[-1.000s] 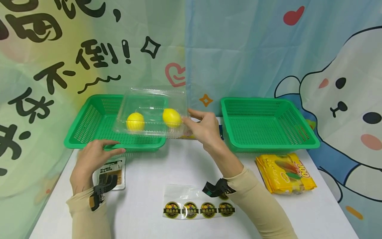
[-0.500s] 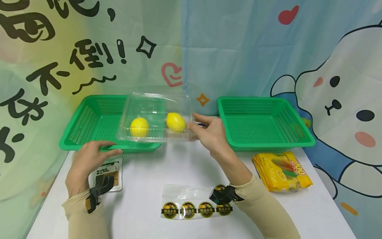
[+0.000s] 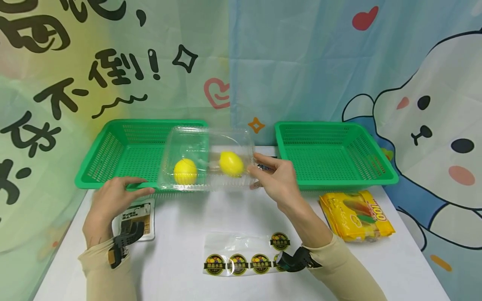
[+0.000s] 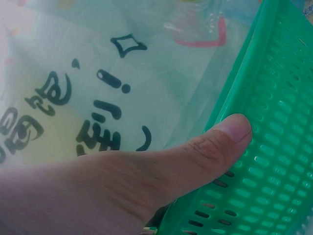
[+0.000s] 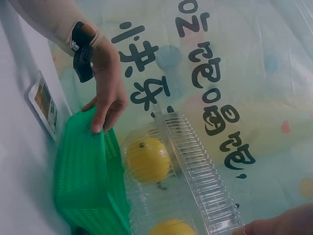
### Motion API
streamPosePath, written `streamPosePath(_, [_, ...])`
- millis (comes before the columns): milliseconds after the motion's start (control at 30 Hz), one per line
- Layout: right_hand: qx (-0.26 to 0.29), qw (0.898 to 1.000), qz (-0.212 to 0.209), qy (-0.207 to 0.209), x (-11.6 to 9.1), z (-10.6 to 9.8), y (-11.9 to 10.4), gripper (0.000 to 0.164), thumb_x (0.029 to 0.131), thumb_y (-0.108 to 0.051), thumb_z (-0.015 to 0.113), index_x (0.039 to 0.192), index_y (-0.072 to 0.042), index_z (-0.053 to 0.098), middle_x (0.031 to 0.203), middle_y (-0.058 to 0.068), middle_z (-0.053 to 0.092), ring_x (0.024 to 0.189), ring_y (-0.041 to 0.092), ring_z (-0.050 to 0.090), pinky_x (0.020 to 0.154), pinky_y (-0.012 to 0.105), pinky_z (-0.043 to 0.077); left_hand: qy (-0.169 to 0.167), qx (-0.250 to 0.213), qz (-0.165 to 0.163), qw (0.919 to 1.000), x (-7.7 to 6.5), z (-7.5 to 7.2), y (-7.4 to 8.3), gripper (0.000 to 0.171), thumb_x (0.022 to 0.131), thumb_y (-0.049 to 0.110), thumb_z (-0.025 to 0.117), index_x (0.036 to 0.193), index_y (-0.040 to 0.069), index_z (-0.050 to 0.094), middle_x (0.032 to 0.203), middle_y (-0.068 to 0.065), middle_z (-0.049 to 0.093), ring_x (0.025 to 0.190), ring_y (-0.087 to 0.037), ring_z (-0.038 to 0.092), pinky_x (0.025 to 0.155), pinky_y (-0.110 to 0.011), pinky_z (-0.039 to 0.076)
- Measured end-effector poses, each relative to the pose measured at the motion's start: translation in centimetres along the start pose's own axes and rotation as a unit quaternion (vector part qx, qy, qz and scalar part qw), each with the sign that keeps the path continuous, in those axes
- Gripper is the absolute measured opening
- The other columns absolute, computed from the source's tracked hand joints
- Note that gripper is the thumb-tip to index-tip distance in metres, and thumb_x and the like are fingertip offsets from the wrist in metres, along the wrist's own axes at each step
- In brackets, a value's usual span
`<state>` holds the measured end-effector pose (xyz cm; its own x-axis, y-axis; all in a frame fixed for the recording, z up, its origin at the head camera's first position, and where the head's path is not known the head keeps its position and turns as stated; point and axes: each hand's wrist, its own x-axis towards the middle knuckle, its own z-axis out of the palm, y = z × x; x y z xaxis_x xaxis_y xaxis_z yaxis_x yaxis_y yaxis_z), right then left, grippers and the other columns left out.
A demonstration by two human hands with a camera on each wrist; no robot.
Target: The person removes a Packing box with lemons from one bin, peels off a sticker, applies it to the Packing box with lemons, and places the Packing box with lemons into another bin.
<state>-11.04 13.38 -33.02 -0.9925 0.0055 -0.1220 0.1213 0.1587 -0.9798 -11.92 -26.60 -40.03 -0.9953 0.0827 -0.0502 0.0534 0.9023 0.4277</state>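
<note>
The clear box (image 3: 208,167) with two yellow fruits (image 3: 231,163) has shifted rightward in our head view, overlapping the left green basket (image 3: 139,161); our right hand (image 3: 278,177) pinches the box's right end between its fingers (image 3: 268,161), our left hand (image 3: 113,197) grips the basket's front rim.

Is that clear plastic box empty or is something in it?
Not empty: two yellow fruits show inside the clear plastic box, through its wall.

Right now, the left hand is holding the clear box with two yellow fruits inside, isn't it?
Not quite: the head view shows the right hand holding the clear box with two yellow fruits inside; the left hand grips a green basket.
</note>
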Motion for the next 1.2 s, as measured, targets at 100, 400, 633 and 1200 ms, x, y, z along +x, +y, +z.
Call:
streamPosePath(100, [-0.001, 1.000, -0.004, -0.001, -0.3, -0.4, 0.3, 0.051, 0.099, -0.010, 0.072, 0.147, -0.005, 0.059, 0.151, 0.009, 0.060, 0.099, 0.031, 0.077, 0.075, 0.038, 0.065, 0.001, 0.000, 0.000, 1.0000, 0.0, 0.0, 0.0, 0.064, 0.092, 0.061, 0.073, 0.132, 0.012, 0.073, 0.141, -0.027, 0.062, 0.127, -0.054, 0.056, 0.069, -0.045, 0.053])
streamPosePath(400, [-0.019, 1.000, -0.001, -0.001, -1.2, -1.3, 1.1, 0.050, 0.100, -0.012, 0.070, 0.148, -0.006, 0.057, 0.150, 0.011, 0.059, 0.100, 0.031, 0.076, 0.076, 0.037, 0.065, -0.001, -0.002, -0.002, 1.0000, 0.1, 0.0, 0.0, 0.067, 0.091, 0.065, 0.072, 0.133, 0.012, 0.073, 0.142, -0.028, 0.062, 0.126, -0.054, 0.057, 0.063, -0.038, 0.050])
streamPosePath(633, [-0.018, 1.000, -0.004, 0.001, -2.0, -1.9, 1.4, 0.050, 0.099, -0.011, 0.071, 0.147, -0.004, 0.058, 0.149, 0.014, 0.061, 0.088, 0.024, 0.079, 0.082, 0.034, 0.064, -0.001, -0.003, 0.001, 1.0000, 0.1, 0.0, 0.0, 0.064, 0.092, 0.062, 0.072, 0.132, 0.012, 0.073, 0.142, -0.028, 0.062, 0.125, -0.054, 0.058, 0.062, -0.037, 0.050])
streamPosePath(1200, [-0.051, 0.999, 0.012, 0.001, -3.7, -3.6, 2.0, 0.051, 0.099, -0.016, 0.073, 0.148, -0.008, 0.059, 0.147, 0.011, 0.063, 0.075, 0.023, 0.078, 0.102, 0.039, 0.057, 0.000, 0.000, 0.004, 1.0000, 0.1, 0.0, -0.1, 0.065, 0.091, 0.064, 0.072, 0.133, 0.014, 0.073, 0.143, -0.027, 0.062, 0.129, -0.055, 0.055, 0.070, -0.049, 0.054])
